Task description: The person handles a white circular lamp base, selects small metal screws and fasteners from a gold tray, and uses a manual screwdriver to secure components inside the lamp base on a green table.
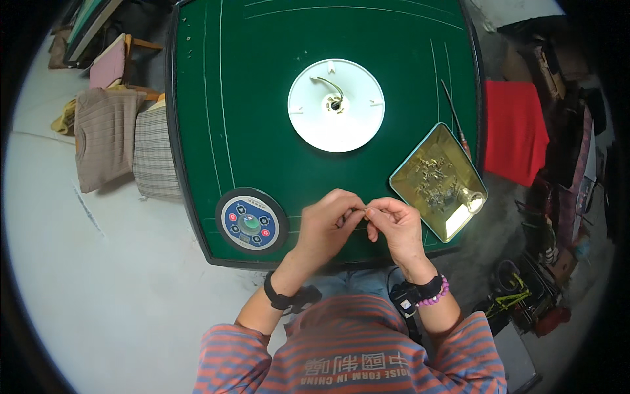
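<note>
My left hand (330,222) and my right hand (396,226) meet over the near edge of the green table, thumbs and fingertips pinched together. Whatever small thing is between them is too small to name. Beyond them, a round white lamp base (315,131) lies on the felt, a short wire curling out of the hole at its centre. To the right of my right hand sits a gold-coloured rectangular tray (410,177) with many small metal screws (435,180) scattered in it. A small shiny round piece (471,201) stands in the tray's near right corner.
A thin screwdriver (455,115) lies beyond the tray, close to the right edge of the table (262,79). A round control panel (252,220) with buttons is at the near left. Chairs with cloths (108,138) stand left; a red cloth (515,131) hangs at the right.
</note>
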Demonstrator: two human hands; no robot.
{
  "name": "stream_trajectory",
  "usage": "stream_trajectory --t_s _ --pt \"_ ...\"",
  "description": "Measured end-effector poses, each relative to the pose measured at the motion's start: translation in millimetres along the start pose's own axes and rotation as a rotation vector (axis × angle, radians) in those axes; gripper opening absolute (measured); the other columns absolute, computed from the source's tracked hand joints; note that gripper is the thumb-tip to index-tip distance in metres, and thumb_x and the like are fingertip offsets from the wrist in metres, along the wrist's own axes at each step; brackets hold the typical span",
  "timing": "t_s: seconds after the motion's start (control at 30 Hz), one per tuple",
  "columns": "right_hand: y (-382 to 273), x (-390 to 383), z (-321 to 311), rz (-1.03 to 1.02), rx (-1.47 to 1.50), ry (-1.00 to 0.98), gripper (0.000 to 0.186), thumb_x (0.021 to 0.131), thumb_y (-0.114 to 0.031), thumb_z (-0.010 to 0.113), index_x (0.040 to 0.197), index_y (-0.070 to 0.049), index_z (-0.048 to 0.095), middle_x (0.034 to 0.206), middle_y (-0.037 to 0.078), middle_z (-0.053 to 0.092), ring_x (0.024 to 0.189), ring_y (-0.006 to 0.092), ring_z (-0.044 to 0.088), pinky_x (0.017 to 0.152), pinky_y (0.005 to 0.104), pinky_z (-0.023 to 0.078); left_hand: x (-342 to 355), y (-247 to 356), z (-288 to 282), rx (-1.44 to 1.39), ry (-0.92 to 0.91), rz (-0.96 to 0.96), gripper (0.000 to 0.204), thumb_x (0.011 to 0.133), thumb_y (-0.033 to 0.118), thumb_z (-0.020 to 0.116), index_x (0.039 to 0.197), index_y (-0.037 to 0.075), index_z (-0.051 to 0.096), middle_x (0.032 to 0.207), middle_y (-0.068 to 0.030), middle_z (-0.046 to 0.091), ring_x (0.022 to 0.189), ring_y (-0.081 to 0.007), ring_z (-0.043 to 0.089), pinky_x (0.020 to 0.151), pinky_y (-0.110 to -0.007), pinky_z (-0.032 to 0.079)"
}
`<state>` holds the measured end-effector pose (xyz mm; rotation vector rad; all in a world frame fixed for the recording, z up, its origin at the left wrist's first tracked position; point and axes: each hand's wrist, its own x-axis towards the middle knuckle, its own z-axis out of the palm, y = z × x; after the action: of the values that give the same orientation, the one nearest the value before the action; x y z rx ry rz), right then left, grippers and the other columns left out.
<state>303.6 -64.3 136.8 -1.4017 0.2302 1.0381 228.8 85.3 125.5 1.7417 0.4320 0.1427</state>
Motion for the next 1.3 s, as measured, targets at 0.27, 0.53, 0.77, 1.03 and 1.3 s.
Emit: stream_trajectory --t_s 0.27,0.53,0.77,1.03,1.3 --pt "1.5 -10.8 -47.6 0.055 0.17 0.021 0.009 0.095 -0.006 0.064 0.095 0.003 0.066 0.079 0.006 0.065 0.055 0.0093 0.057 0.049 0.0214 0.046 7.0 8.4 36.4 0.09 -0.043 0.144 0.013 0.083 0.007 0.072 0.094 0.005 0.067 0.091 -0.008 0.068 0.07 -0.0221 0.068 0.059 -0.03 0.053" --pt "-0.1 -22.7 -68.4 0.105 0.216 0.104 0.012 0.095 -0.01 0.065 0.089 0.0 0.065 0.065 0.003 0.06 0.048 0.0095 0.054 0.046 0.0235 0.046 0.5 2.1 66.0 0.072 -0.053 0.211 0.009 0.084 0.01 0.07 0.09 0.005 0.067 0.091 -0.0065 0.069 0.078 -0.0259 0.069 0.063 -0.034 0.055" --pt "0.7 -28.7 -75.3 0.101 0.186 0.159 0.012 0.095 -0.01 0.065 0.088 -0.001 0.064 0.06 0.002 0.058 0.046 0.0093 0.051 0.045 0.0233 0.044 -3.8 -1.3 80.0 0.005 -0.045 0.195 0.008 0.085 0.009 0.069 0.091 0.004 0.067 0.09 -0.0068 0.069 0.078 -0.0267 0.069 0.063 -0.035 0.055" --pt "1.0 -29.4 -79.5 0.046 0.125 0.197 0.01 0.095 -0.008 0.064 0.091 0.001 0.065 0.064 0.004 0.059 0.049 0.0096 0.053 0.045 0.0227 0.045 -2.3 -4.2 86.5 -0.064 -0.028 0.188 0.009 0.085 0.008 0.07 0.092 0.003 0.067 0.091 -0.0085 0.069 0.079 -0.0284 0.069 0.064 -0.035 0.055" --pt "3.3 -32.4 -83.1 -0.148 -0.093 0.261 0.007 0.095 -0.002 0.064 0.095 0.005 0.065 0.069 0.004 0.061 0.052 0.0092 0.055 0.048 0.0209 0.044 1.2 -0.9 95.9 -0.151 -0.018 0.158 0.009 0.083 0.005 0.071 0.091 0.001 0.067 0.09 -0.0105 0.069 0.079 -0.028 0.069 0.065 -0.035 0.055"
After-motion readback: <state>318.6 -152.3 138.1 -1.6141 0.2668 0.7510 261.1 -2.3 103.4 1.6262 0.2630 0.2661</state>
